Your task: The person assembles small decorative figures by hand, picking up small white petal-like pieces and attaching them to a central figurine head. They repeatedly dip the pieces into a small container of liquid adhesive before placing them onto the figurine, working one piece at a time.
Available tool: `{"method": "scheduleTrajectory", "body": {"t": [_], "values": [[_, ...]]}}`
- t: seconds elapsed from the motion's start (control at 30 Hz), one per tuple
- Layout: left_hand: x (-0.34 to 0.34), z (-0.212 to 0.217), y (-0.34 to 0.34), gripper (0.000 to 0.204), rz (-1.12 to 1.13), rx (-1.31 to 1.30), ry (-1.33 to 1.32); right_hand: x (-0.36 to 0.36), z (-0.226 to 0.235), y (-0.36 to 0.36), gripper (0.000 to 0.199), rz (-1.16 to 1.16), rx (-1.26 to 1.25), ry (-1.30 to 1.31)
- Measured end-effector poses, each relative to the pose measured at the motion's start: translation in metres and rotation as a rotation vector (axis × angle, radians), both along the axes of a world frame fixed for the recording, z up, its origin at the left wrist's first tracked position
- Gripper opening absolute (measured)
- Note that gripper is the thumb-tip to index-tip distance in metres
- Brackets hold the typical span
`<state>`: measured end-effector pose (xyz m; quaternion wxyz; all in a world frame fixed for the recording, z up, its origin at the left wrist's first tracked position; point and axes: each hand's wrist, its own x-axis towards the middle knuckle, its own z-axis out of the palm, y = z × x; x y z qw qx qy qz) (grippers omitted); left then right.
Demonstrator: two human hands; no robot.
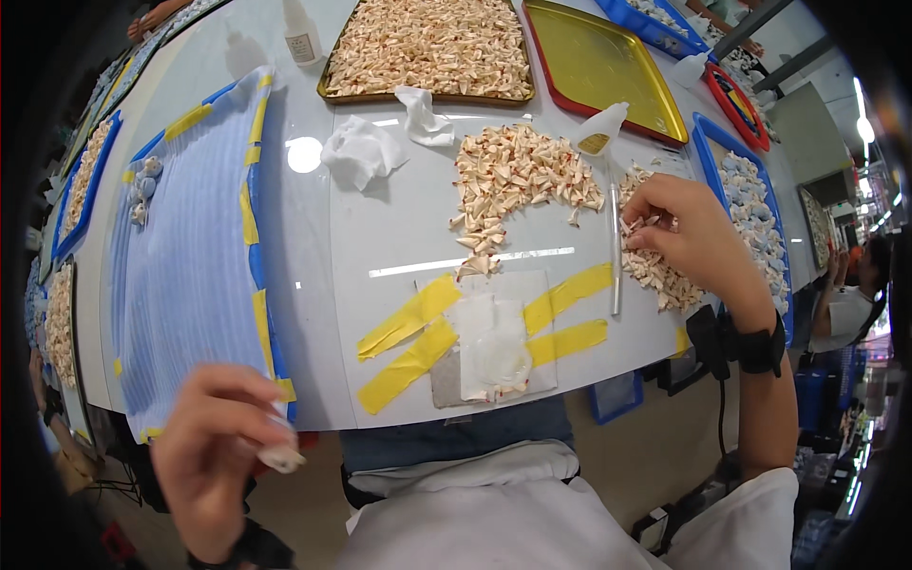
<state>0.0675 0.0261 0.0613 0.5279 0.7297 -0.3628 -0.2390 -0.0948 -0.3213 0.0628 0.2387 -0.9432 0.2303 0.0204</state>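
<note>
My left hand [223, 427], slightly blurred, is raised off the table's front left edge. Its fingers are closed on a small whitish rounded piece [281, 458] whose kind I cannot make out. My right hand [673, 228] reaches into a pile of small cream pointed pieces [665, 280] with reddish ends, its thumb and fingers pinched around one of them. Left of that pile lies a clear narrow rod [617, 256]. Beyond it spreads a larger heap of such pieces [518, 171]. In front of me a white pad [484, 342] is fixed by yellow tape strips [408, 366].
A tray lined with pale blue ribbed cloth [190, 275] lies left, holding a few bluish-white pieces [144, 188]. A full tray [328, 93] and a gold tray [608, 66] stand at the back. Crumpled tissue [361, 152], a white bottle [300, 33] and a blue tray [703, 142] surround the work area.
</note>
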Motion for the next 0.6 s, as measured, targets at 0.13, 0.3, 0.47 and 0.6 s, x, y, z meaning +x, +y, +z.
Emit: {"method": "scheduleTrajectory", "body": {"t": [0.13, 0.3, 0.47, 0.6], "values": [[-0.047, -0.012, 0.002, 0.033, 0.031, -0.233, 0.539, 0.004, 0.001, 0.000, 0.014, 0.063, -0.052, -0.155], [-0.066, -0.028, -0.012, 0.022, 0.081, -0.295, 0.807, -0.015, 0.006, 0.005, 0.010, -0.054, -0.118, -0.332], [-0.062, -0.052, -0.017, 0.030, -0.142, -0.436, 0.529, -0.030, 0.007, 0.021, 0.012, -0.185, -0.173, -0.528], [-0.073, -0.043, -0.025, 0.034, 0.021, -0.499, 0.779, -0.043, 0.012, 0.036, 0.013, -0.260, -0.227, -0.538]]}}
